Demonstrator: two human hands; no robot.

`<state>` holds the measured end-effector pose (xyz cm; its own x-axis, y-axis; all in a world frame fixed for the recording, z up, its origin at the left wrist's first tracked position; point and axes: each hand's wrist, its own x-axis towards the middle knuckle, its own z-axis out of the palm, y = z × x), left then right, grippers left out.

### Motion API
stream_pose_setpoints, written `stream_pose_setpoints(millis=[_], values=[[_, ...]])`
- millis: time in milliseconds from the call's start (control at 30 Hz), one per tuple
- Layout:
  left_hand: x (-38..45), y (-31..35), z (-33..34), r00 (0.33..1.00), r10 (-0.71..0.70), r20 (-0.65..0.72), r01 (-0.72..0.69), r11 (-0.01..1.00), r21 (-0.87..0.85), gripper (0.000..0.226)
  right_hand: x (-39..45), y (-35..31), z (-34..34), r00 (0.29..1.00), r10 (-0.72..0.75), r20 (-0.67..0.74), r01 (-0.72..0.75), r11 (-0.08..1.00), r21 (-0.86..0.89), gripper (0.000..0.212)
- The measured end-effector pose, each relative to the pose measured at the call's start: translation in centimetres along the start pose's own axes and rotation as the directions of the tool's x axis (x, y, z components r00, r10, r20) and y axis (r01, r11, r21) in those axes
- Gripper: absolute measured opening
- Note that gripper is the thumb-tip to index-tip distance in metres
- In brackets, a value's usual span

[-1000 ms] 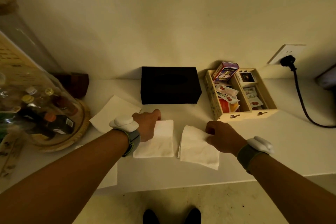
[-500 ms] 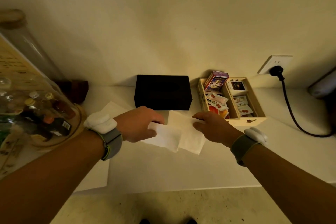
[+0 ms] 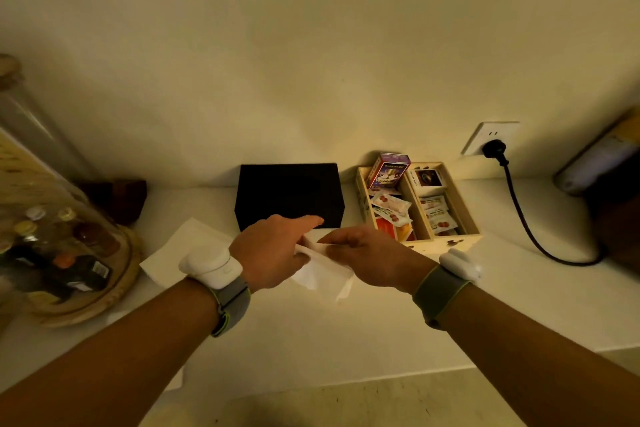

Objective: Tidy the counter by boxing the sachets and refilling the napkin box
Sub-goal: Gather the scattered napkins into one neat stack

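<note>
My left hand [image 3: 273, 250] and my right hand [image 3: 367, 258] meet just in front of the black napkin box [image 3: 289, 194], both gripping white napkins [image 3: 325, 276] pressed together between them. The napkins hang a little above the counter. To the right of the black box stands a wooden two-compartment box [image 3: 446, 243] holding several sachets [image 3: 391, 206] and small cartons. Another white napkin [image 3: 183, 250] lies flat on the counter to the left of my left wrist.
A round tray under a glass dome with small bottles [image 3: 65, 253] sits at the left. A black plug and cable [image 3: 519, 211] run from the wall socket at the right. A dark appliance [image 3: 609, 177] stands at the far right. The counter's front edge [image 3: 381, 380] is near me.
Both hands lifted a napkin each off the counter, then brought them together in front of the black box. The view has tilted upward.
</note>
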<state>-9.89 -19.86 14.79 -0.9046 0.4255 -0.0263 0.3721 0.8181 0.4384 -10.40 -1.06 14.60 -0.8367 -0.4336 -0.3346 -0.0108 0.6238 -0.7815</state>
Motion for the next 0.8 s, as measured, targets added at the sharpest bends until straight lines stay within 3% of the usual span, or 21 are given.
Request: stream_pose_setpoints(millis=[133, 300, 433, 567, 667, 800], values=[[0.2, 0.5, 0.3, 0.999, -0.040, 0.002, 0.040, 0.998, 0.038, 0.014, -0.3, 0.0, 0.1, 1.000, -0.013, 0.022, 0.014, 1.000, -0.012, 0.030], [0.3, 0.4, 0.5, 0.998, -0.065, 0.006, 0.065, 0.995, 0.080, 0.015, 0.0, 1.2, 0.8, 0.999, -0.044, -0.013, 0.039, 0.973, -0.228, 0.036], [0.6, -0.5, 0.3, 0.995, -0.063, 0.080, 0.051, 0.987, 0.151, 0.019, 0.3, 1.7, 0.6, 0.993, -0.065, -0.101, 0.042, 0.976, -0.213, 0.026], [0.6, -2.3, -0.6, 0.975, -0.113, 0.190, 0.150, 0.970, -0.191, 0.014, 0.3, 2.2, -0.5, 0.982, -0.046, -0.185, 0.045, 0.999, -0.011, 0.024], [-0.1, -3.2, 0.1, 0.955, -0.214, 0.207, 0.290, 0.825, -0.485, 0.013, 0.4, 2.5, -1.0, 0.974, 0.067, -0.215, -0.013, 0.971, 0.239, 0.029], [-0.8, -3.1, 3.1, 0.908, -0.323, 0.267, 0.397, 0.455, -0.797, 0.026, 0.6, 3.8, -0.5, 0.962, 0.187, -0.198, -0.098, 0.916, 0.390, 0.029]])
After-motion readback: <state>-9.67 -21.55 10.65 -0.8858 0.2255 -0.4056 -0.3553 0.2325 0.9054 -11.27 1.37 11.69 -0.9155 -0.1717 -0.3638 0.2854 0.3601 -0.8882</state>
